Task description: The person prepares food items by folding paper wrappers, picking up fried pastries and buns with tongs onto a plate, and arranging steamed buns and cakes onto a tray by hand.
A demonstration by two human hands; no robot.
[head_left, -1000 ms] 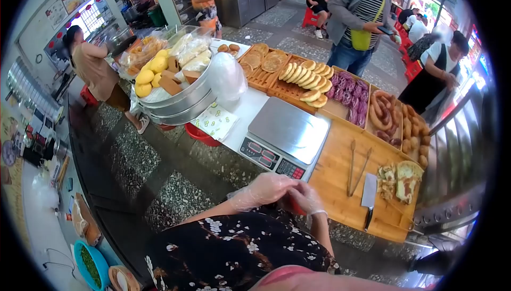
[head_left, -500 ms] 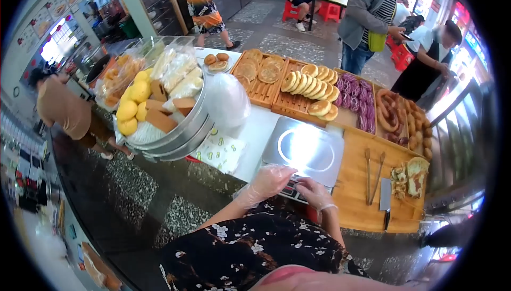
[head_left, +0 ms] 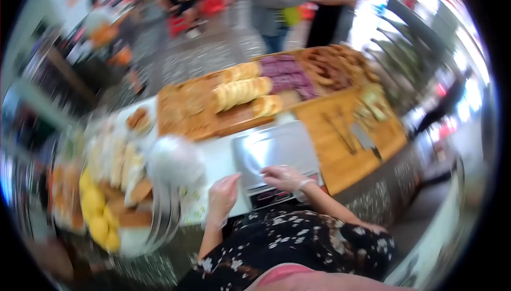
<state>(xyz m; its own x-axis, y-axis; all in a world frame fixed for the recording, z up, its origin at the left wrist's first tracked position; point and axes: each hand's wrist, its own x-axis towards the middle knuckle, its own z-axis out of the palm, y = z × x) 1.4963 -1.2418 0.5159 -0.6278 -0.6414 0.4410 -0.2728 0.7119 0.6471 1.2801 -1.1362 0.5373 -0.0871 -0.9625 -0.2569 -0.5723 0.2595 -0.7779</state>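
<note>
- Checking hands: status?
- Both gloved, well apart. Left hand (head_left: 222, 195) sits just left of the scale (head_left: 290, 144), fingers bent. Right hand (head_left: 286, 178) is over the scale's near part, fingers curled. Frame's smeared; can't tell whether either one grasps anything.
- Scale location?
- On the white surface (head_left: 217, 151), between the plastic bags (head_left: 175, 160) and the wooden board (head_left: 330, 168). Control panel (head_left: 261, 199) faces the wearer.
- On the board?
- Tongs (head_left: 346, 138), knife (head_left: 364, 137) beside them, some blurred food (head_left: 372, 105).
- Beyond the scale?
- Wooden trays (head_left: 234, 121): pale round buns (head_left: 242, 94), purple pieces (head_left: 282, 73).
</note>
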